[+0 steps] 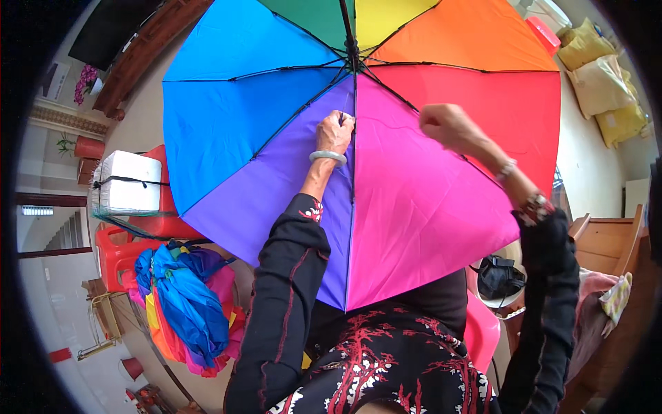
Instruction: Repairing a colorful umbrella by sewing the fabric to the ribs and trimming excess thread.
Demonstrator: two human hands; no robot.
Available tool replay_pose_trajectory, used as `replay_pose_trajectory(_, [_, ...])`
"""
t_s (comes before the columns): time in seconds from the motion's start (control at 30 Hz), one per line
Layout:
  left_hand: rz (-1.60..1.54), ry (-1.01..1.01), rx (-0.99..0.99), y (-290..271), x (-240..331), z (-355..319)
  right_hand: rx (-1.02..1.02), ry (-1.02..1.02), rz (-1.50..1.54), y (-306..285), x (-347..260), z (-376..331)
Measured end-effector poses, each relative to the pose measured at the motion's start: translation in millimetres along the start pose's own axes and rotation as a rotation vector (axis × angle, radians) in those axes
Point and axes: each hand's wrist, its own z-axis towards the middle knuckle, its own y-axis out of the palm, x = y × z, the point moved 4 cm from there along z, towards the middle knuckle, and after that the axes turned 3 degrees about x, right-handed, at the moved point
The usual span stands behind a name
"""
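Observation:
An open rainbow umbrella (pixel 427 200) lies spread over my lap, its underside and black ribs facing me. My left hand (pixel 334 132), with a pale bangle on the wrist, is closed in a pinch at the rib (pixel 354 165) along the seam between the purple and pink panels. Over the edge of the pink and red panels, my right hand (pixel 452 127) is raised with its fingers closed. A thin dark thread (pixel 386 127) curves across the pink cloth from the left fingers toward the right hand. Any needle is too small to make out.
Several folded-up colourful umbrellas (pixel 189 303) are heaped at the left, beside a red plastic stool (pixel 114 252). A white block (pixel 131 183) tied with cord sits above them. Cushions (pixel 598 79) lie at the far right, and a wooden chair (pixel 607 241) stands nearer.

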Motion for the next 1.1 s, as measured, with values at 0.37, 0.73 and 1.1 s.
replay_pose_trajectory(0.37, [0.048, -0.007, -0.005, 4, 0, -1, 0.258, 0.081, -0.230, 99, 12, 89])
replay_pose_trajectory(0.73, [0.058, 0.078, 0.075, 6, 0, 2, 0.098, 0.065, -0.054, 117, 13, 97])
replay_pose_trajectory(1.1, [0.246, 0.332, -0.260, 9, -6, 25, 0.031, -0.012, 0.003, 121, 19, 103])
